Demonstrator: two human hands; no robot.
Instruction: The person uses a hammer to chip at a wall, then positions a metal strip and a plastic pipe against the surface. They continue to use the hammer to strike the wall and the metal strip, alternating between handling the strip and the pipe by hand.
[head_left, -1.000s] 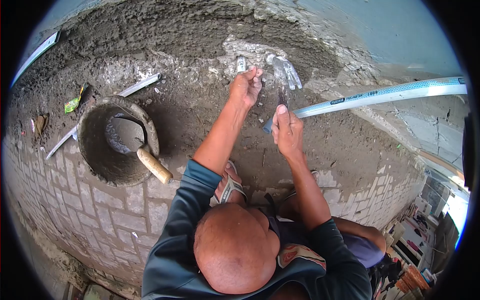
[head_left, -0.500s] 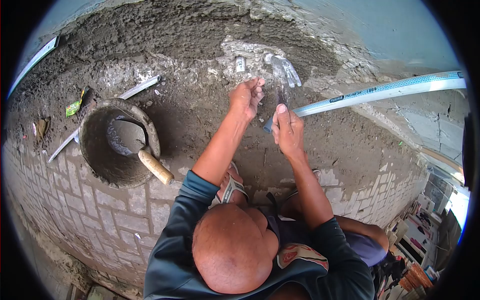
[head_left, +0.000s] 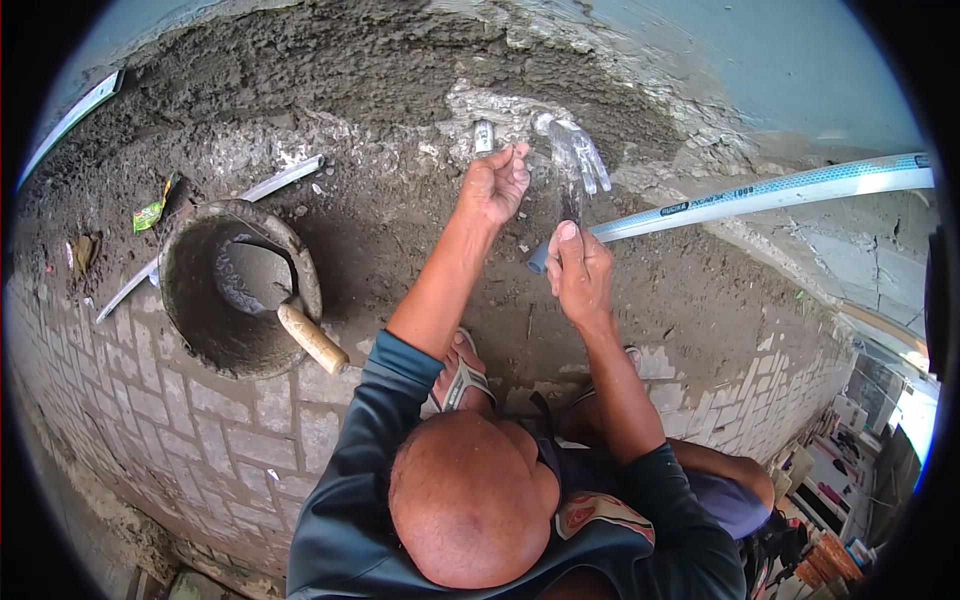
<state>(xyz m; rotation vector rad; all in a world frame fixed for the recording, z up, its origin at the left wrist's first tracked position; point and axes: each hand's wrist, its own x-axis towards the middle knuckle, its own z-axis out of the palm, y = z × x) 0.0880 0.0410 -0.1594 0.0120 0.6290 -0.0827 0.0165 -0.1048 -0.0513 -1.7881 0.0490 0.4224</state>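
Observation:
My right hand (head_left: 582,268) is wrapped round the dark handle of a claw hammer (head_left: 575,150), whose dusty grey head points toward the rough wall base. Just left of the hammer, my left hand (head_left: 497,186) is closed with its fingertips pinched together; whatever is between them is too small to make out. A short white pipe stub (head_left: 484,137) sticks out of the broken mortar beyond my left fingertips. Close to my right hand lies the end of a long white and blue pipe (head_left: 690,207), which runs off to the right.
To the left stands a mortar-coated bucket (head_left: 180,290) with a wooden-handled trowel (head_left: 312,338) resting in it. A metal strip (head_left: 285,178) lies behind the bucket, near a green wrapper (head_left: 152,214). Paving bricks (head_left: 240,405) cover the ground nearer my feet.
The hammer head has shifted slightly right and down, away from the wall. My left hand has barely moved and stays pinched.

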